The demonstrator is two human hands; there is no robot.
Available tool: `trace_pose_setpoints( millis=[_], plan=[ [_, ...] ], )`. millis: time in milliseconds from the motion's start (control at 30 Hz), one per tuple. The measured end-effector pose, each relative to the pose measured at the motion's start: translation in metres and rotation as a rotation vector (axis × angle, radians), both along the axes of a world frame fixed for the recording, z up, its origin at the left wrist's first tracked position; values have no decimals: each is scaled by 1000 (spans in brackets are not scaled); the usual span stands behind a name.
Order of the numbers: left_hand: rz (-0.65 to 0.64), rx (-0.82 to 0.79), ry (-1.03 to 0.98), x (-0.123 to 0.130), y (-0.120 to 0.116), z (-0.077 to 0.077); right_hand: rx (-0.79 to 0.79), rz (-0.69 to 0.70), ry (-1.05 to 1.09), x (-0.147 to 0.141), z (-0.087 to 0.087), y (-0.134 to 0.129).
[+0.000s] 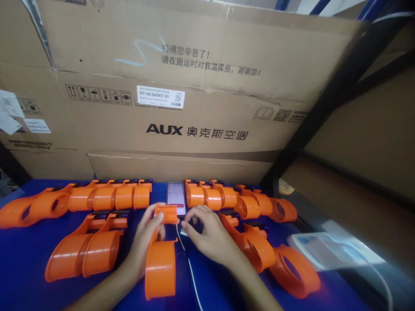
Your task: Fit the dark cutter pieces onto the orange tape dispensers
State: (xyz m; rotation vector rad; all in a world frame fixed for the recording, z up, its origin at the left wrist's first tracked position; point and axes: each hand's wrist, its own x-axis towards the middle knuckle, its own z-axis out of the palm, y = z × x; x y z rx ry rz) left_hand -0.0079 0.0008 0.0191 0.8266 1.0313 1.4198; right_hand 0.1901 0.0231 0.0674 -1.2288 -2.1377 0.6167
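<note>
gripping the upper block of one orange dispenser (pixel 160 270), my left hand (pixel 145 231) points its wide ring toward me; whether the ring touches the blue tabletop (pixel 214 289) i cannot tell. this hold presumably exposes the block to my right hand (pixel 207 231), loosely curled just beside it, nothing visibly grasped. other dispensers (pixel 125 198) line both sides, probably to free a central lane, with a phone (pixel 176 194) at its far end. a carton (pixel 201 108) closes the back edge. open room lies right of the ring, crossed by a white cable (pixel 190 263).
</note>
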Motion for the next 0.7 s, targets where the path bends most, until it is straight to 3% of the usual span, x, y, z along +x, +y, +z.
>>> trace_pose_setpoints(
  millis=[133,233,433,567,700],
  plan=[
    [95,-29,-67,0,2,4,-165,369,137,4,14,-8],
    [120,-22,-87,1,2,6,-216,489,125,6,15,-11],
    [132,39,-12,0,5,2,-274,544,204,4,8,-9],
    [77,136,33,-2,3,-3,-251,405,339,5,7,-9],
    [44,393,396,-6,-3,-3,-125,261,399,3,4,-10]
  ],
)
